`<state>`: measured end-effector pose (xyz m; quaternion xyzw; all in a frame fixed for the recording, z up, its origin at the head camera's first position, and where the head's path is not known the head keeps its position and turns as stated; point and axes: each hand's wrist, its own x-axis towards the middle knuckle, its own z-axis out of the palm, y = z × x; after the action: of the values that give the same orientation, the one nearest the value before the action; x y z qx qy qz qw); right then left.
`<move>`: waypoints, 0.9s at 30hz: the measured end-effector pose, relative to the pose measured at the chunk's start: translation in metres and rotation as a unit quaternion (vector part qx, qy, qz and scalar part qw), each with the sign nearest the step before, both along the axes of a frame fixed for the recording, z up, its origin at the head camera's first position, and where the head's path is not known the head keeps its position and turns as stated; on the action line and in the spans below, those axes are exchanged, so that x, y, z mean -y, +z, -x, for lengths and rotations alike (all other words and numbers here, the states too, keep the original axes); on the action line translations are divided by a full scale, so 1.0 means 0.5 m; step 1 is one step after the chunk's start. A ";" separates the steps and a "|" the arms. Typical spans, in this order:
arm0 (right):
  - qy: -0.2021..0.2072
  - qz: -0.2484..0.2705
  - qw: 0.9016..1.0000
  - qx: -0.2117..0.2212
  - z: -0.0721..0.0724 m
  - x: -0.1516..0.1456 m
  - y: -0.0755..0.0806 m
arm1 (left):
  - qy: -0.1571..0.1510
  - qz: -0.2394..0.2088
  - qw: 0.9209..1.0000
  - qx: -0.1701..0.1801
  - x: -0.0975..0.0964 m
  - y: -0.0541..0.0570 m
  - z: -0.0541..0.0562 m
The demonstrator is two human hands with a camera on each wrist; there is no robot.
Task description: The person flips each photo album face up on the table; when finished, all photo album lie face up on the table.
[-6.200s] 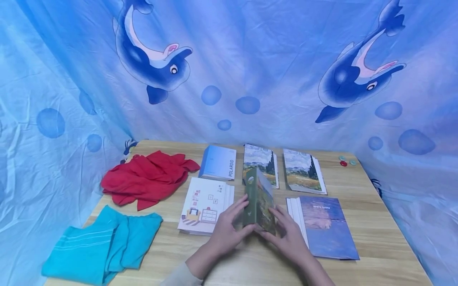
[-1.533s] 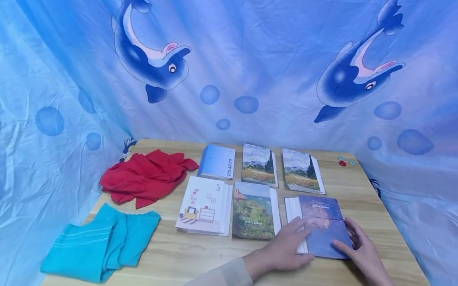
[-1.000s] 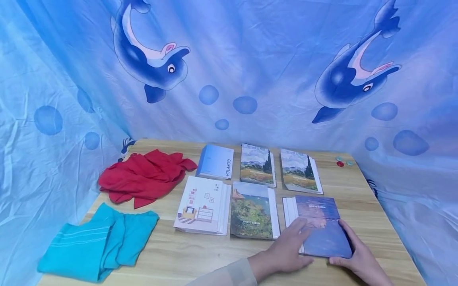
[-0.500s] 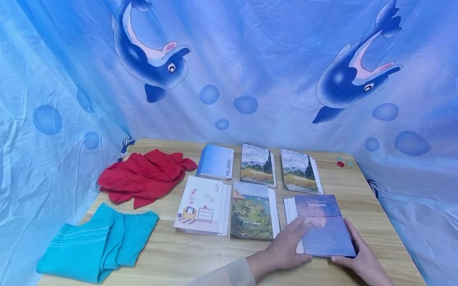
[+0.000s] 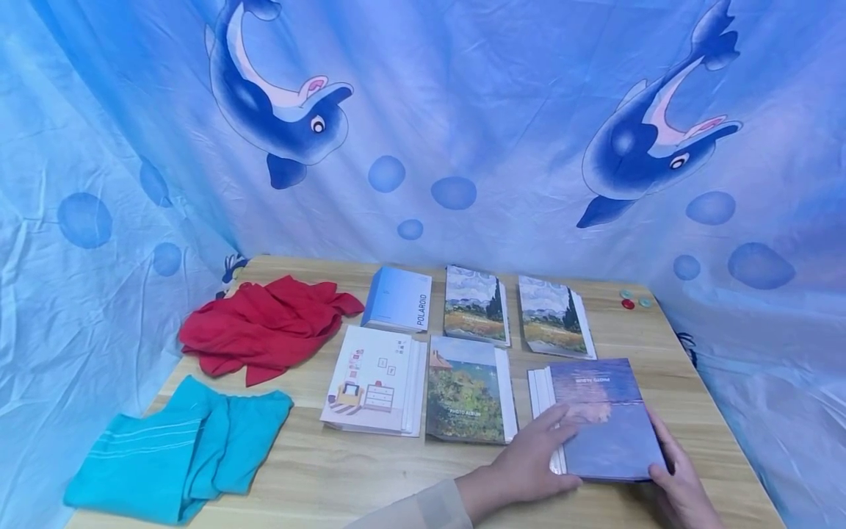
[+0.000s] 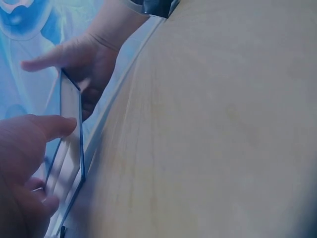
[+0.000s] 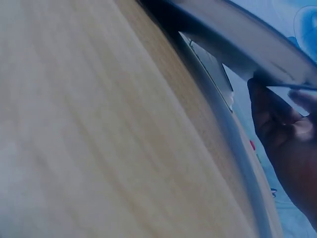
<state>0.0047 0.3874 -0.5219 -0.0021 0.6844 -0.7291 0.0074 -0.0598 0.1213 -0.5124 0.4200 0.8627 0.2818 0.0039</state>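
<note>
A purple-blue photo album (image 5: 611,433) lies at the front right, its title upside down and its white page edges facing left. At its left side my left hand (image 5: 534,455) grips the corner, fingers over the page edges and thumb at the near edge. My right hand (image 5: 681,477) holds the right side, thumb on the cover and the other fingers partly hidden behind the edge. In the right wrist view the album (image 7: 247,37) slants above the tabletop, with the right hand's fingertips (image 7: 257,91) at its underside. Beside the left hand lies a green garden-picture photo album (image 5: 465,397).
A white album with a furniture drawing (image 5: 370,382) stands left of the green one. Behind lie a blue Polaroid album (image 5: 396,297) and two landscape-cover albums (image 5: 472,305). Red cloth (image 5: 264,327) and turquoise cloth (image 5: 178,448) lie left; small round pieces (image 5: 628,303) sit back right.
Earlier both hands held the green album upright; now it lies flat between the white and purple ones. Both hands are on the purple album, which has shifted slightly right with the right hand.
</note>
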 end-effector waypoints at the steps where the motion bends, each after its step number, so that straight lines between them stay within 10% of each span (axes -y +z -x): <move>1: 0.004 0.007 1.000 -0.001 -0.001 0.000 0.001 | 0.001 -0.005 1.000 0.004 0.000 -0.001 0.000; 27: 0.078 -0.005 0.976 -0.201 0.017 0.095 0.073 | -0.004 -0.106 0.994 -0.029 0.012 0.023 0.013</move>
<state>-0.0038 0.3400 -0.4852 -0.2020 0.6735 -0.7072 -0.0740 -0.0665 0.1152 -0.5010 0.4300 0.8256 0.3595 -0.0649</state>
